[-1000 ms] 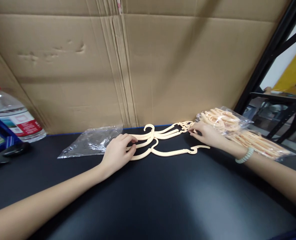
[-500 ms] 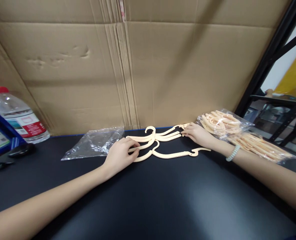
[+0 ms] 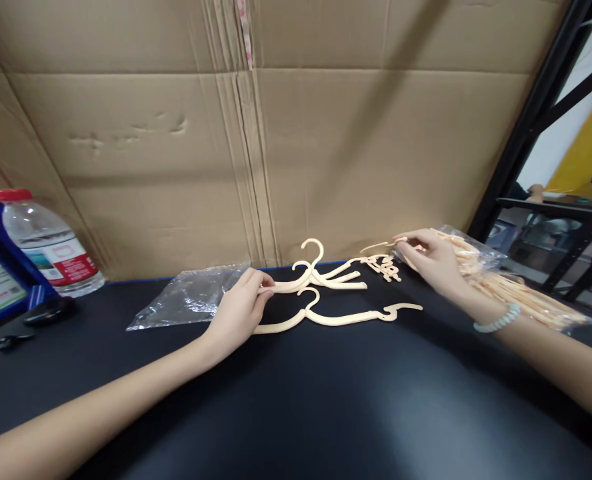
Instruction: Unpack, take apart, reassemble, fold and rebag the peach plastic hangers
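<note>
Stacked hangers [image 3: 321, 277]: a small bundle of cream plastic hangers, lifted a little at its left end, hooks pointing up toward the cardboard wall [image 3: 296, 147]; it sits at the far middle of the black table [image 3: 296, 400].
Left hand [image 3: 236, 312]: fingers closed in a pinch on the left arm-ends of the stacked hangers, thumb on top.
Right hand [image 3: 433, 260]: fingers curled around one cream hanger [image 3: 383, 245] at the mouth of the full bag, raised off the table; the grip looks light, fingertips only.
Single hanger [image 3: 336, 317]: lies flat and alone on the table just in front of the bundle, not touched by either hand.
Full bag [image 3: 506, 283]: clear plastic, packed with more cream hangers, lying under and behind the right wrist, which wears a pale bead bracelet [image 3: 499, 320].
Empty bag [image 3: 191, 297]: crumpled clear plastic, just left of the left hand.
Doing it well: as a judgement, the bundle stays neat if the left hand keeps the arm-ends pinched square while each hanger is laid with its hook nested over the others; a hanger drawn from the bag should come out along its length so its notches do not snag the plastic or its neighbours.
Edge of scene: a water bottle [image 3: 51, 243] with a red cap stands at the far left, well apart.
</note>
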`<state>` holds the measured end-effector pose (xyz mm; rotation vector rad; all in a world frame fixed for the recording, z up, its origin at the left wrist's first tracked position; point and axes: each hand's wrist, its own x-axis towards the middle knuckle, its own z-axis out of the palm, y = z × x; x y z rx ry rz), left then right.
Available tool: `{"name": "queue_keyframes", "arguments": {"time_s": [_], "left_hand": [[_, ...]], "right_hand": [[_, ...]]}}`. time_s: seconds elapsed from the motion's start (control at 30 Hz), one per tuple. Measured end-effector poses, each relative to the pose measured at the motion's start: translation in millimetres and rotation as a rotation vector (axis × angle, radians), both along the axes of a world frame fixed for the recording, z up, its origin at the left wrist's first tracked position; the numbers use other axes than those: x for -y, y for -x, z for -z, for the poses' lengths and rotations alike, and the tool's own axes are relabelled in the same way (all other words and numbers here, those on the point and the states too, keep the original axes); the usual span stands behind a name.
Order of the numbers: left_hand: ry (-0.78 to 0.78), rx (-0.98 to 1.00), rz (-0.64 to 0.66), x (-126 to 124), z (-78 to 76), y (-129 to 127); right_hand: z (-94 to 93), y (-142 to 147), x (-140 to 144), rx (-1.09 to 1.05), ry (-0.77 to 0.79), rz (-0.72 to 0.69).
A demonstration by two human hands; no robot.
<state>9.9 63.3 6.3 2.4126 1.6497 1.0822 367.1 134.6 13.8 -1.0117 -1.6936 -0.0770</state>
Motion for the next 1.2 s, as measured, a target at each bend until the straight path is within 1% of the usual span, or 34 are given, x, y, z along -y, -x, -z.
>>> {"name": "queue_keyframes", "arguments": {"time_s": [0.07, 0.13, 0.2, 0.27, 0.43, 0.53, 0.63, 0.8, 1.0, 1.2], "left_hand": [[0.009, 0.031, -0.006, 4.5, 0.5, -2.5], [0.023, 0.07, 0.006, 10.0, 3.9, -5.4], [0.023, 0.111, 0.024, 15.0, 8.2, -7.7], [0.014, 0.144, 0.04, 17.9, 11.4, -8.7], [0.018, 0.15, 0.049, 15.9, 13.0, -6.3], [0.03, 0.153, 0.036, 13.1, 13.6, -5.0], [0.042, 0.157, 0.03, 11.7, 14.5, -4.6], [0.072, 0.166, 0.023, 10.9, 14.9, -3.5], [0.085, 0.182, 0.013, 10.4, 14.8, -3.7], [0.075, 0.184, 0.007, 10.2, 14.6, -4.3]], "right_hand": [[-4.8, 4.8, 11.3, -0.164, 0.072, -0.02], [-8.6, 13.1, 24.7, -0.316, 0.206, -0.111], [-10.1, 23.3, 37.5, -0.416, 0.342, -0.21], [-8.6, 32.5, 46.7, -0.459, 0.429, -0.279], [1.6, 42.1, 51.5, -0.638, 0.654, -0.435], [8.6, 40.8, 49.0, -0.718, 0.777, -0.455], [15.8, 39.5, 47.0, -0.726, 0.835, -0.481], [22.4, 39.8, 45.2, -0.818, 0.838, -0.564], [18.0, 36.5, 43.5, -0.652, 0.883, -0.563], [12.2, 33.2, 44.0, -0.603, 0.991, -0.584]]}}
